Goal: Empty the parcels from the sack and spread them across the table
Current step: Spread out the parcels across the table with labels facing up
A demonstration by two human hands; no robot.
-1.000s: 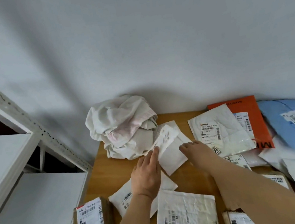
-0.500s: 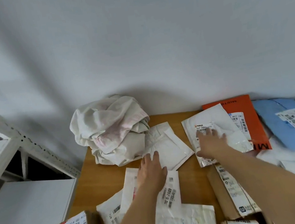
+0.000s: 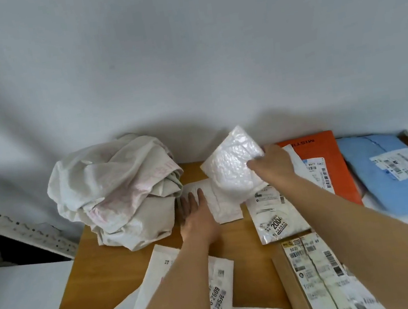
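Observation:
The crumpled white sack lies at the back left of the wooden table. My right hand grips a white bubble mailer and holds it tilted above the table, to the right of the sack. My left hand rests flat, fingers apart, on the edge of a white envelope lying just in front of the sack. Several labelled parcels lie spread around both arms.
An orange mailer and a blue mailer lie at the back right. A silvery pouch and a brown box sit under my right arm. White envelopes cover the front. A white metal shelf stands left.
My right hand has picked up the white bubble mailer from the pile and lifted it. My left hand moved forward onto the white envelope by the sack.

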